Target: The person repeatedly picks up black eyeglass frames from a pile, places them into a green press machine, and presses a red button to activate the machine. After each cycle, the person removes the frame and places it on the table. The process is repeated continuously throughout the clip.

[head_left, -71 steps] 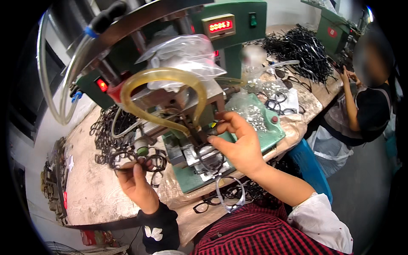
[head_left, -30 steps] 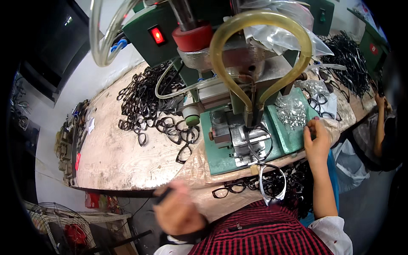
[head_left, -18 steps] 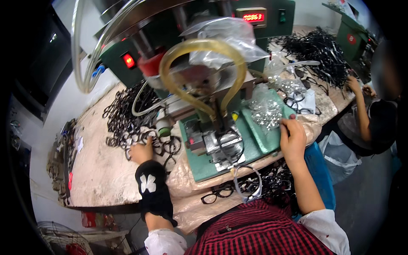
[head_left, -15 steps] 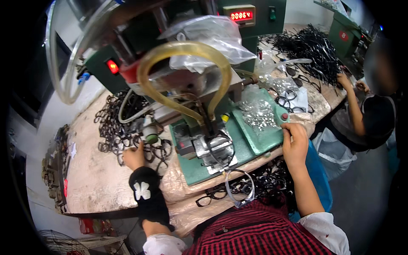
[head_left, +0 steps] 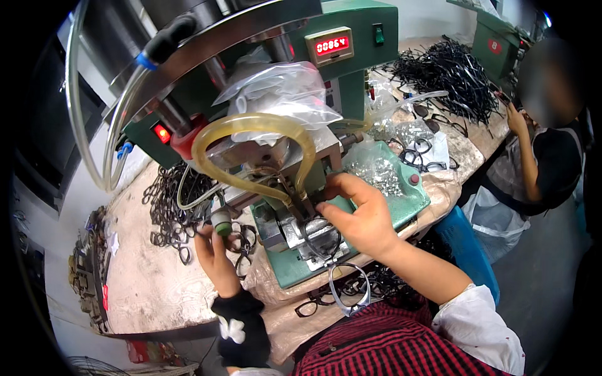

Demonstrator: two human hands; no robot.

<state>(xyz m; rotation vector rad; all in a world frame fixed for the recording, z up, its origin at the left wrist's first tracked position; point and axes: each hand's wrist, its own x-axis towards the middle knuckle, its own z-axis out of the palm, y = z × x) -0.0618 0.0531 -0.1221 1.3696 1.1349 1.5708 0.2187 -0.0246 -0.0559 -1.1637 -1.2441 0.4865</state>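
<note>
My right hand [head_left: 364,219] reaches into the green press [head_left: 354,53], thumb and forefinger close together beside the metal nozzles [head_left: 302,205]. Whatever is between those fingertips is too small or hidden. Below them, a black eyeglass frame [head_left: 325,254] rests on the silver jig [head_left: 310,235]. A pale grey eyeglass frame [head_left: 333,291] hangs at the front of the press base. Near the green-tipped knob [head_left: 222,228] is my left hand [head_left: 218,266], its fingers apart. Black eyeglass frames [head_left: 246,244] lie right beside it; I make out nothing held there.
A heap of black frames [head_left: 172,197] lies left of the press. On its right, a green tray [head_left: 401,197] holds small metal parts [head_left: 376,175]. Black strips [head_left: 445,75] are piled farther back. A blue crate [head_left: 467,244] and a co-worker [head_left: 533,150] are at right.
My right hand has moved left from the tray's edge to the press nozzles. My left hand has shifted from the frame heap to just below the green-tipped knob. The view has tilted slightly.
</note>
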